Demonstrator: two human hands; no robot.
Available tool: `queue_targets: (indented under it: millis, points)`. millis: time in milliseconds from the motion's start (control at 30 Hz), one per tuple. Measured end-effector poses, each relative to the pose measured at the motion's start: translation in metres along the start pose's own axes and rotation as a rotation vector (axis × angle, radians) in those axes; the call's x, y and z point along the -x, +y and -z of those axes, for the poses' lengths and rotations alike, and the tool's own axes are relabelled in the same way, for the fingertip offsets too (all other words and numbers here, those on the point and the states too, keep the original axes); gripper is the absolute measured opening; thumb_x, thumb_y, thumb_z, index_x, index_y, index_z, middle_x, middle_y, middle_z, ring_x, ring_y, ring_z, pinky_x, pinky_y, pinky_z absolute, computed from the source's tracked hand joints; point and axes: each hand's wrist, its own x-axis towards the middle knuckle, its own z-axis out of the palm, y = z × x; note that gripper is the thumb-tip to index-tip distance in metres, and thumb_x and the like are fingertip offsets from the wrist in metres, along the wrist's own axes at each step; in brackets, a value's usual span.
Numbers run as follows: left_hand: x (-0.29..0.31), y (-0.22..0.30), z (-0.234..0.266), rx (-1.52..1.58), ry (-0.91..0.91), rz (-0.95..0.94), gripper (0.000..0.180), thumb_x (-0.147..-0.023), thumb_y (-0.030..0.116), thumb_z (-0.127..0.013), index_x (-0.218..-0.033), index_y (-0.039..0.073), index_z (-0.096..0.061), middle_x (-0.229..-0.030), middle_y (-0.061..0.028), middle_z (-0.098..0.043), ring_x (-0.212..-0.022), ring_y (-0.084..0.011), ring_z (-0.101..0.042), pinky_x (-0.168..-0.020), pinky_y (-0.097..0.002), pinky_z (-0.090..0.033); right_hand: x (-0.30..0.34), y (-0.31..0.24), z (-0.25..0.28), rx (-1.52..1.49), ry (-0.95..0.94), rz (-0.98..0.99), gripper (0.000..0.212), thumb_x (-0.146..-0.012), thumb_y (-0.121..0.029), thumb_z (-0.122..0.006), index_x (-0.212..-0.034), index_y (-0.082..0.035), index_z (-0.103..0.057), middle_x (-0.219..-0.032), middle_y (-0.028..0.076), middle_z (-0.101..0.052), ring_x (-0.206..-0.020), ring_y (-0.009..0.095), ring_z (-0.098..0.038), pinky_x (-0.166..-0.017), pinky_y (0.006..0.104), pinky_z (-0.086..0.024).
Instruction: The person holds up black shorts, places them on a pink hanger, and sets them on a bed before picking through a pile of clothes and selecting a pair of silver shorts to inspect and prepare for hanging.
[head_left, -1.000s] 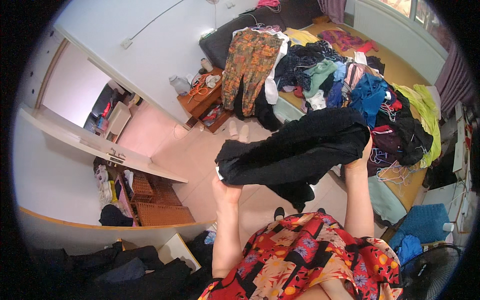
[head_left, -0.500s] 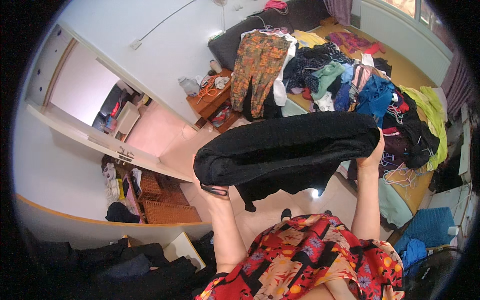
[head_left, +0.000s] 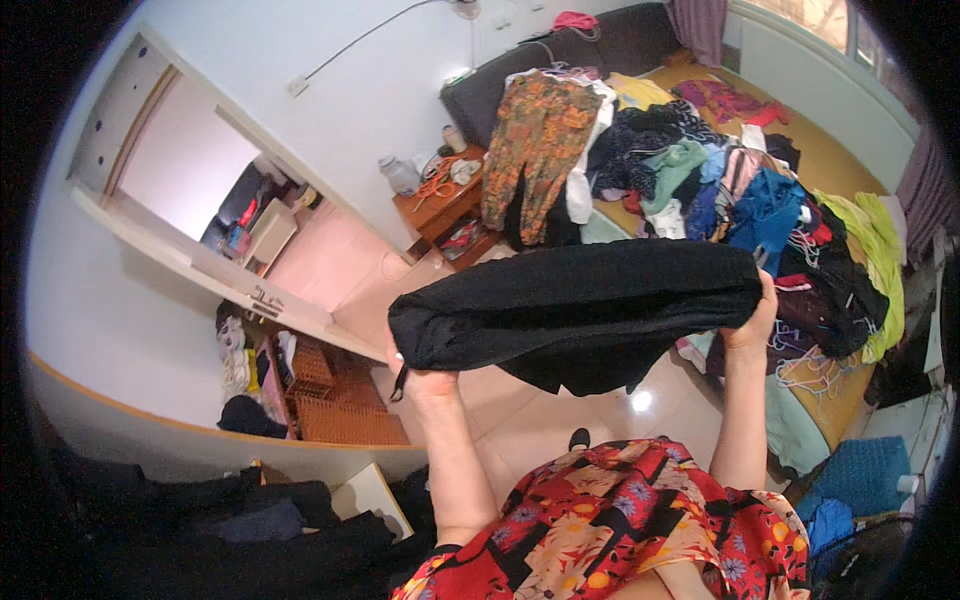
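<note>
A black garment [head_left: 580, 295] is stretched sideways between my two hands, out in front of me. It is folded over along its length, and a loose lower part hangs beneath its middle; its exact kind does not show. My left hand [head_left: 428, 382] is closed on the left end, most of its fingers hidden by the cloth. By that wrist dangles a small black loop [head_left: 400, 385]. At the opposite end my right hand [head_left: 752, 325] grips the fabric, fingers wrapped behind it.
Beyond the garment, a bed [head_left: 815, 155] holds a heap of clothes [head_left: 690, 190] and tangled hangers [head_left: 815, 370]. Patterned trousers [head_left: 545, 140] drape over its corner. A wooden nightstand [head_left: 435, 212] stands beside it. To the left are an open doorway [head_left: 330, 250] and a cabinet with dark clothes [head_left: 260, 525].
The view has shifted slightly. The garment's hanging lower part looks shorter and gathered up, and the black loop has swung off my left wrist's front. Both hands keep hold of the ends.
</note>
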Motion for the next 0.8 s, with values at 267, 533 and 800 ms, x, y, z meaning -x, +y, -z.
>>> queue_targets:
  millis: [267,533,800]
  points:
    - [-0.004,0.001,-0.007,-0.246,0.000,0.018,0.043,-0.090,0.039,-0.047,-0.108,0.002,-0.060,-0.111,-0.0165,-0.061,-0.105,-0.0338,-0.056,-0.095,-0.0480,-0.042,0.002,0.007,-0.017,0.134,-0.160,0.018,0.025,-0.087,-0.013,-0.046,-0.102,0.002,-0.060,-0.101,0.015,-0.066,-0.092,0.029,-0.064,-0.086,0.0408,-0.050]
    - [-0.002,-0.004,-0.020,-0.043,-0.101,0.086,0.039,-0.090,0.031,-0.044,-0.108,-0.001,-0.058,-0.109,-0.0160,-0.062,-0.097,-0.0327,-0.060,-0.089,-0.0473,-0.048,0.000,0.002,0.001,0.179,-0.125,0.030,0.028,-0.090,-0.015,-0.046,-0.109,0.001,-0.058,-0.107,0.016,-0.064,-0.098,0.030,-0.062,-0.091,0.0427,-0.047]
    - [0.000,-0.005,-0.021,-0.082,-0.015,-0.017,0.034,-0.083,0.028,-0.054,-0.101,0.001,-0.064,-0.106,-0.0168,-0.064,-0.097,-0.0329,-0.061,-0.087,-0.0480,-0.049,-0.006,-0.010,-0.002,0.085,0.056,0.122,0.026,-0.082,-0.019,-0.048,-0.092,-0.001,-0.063,-0.095,0.013,-0.066,-0.087,0.028,-0.063,-0.083,0.0395,-0.051]
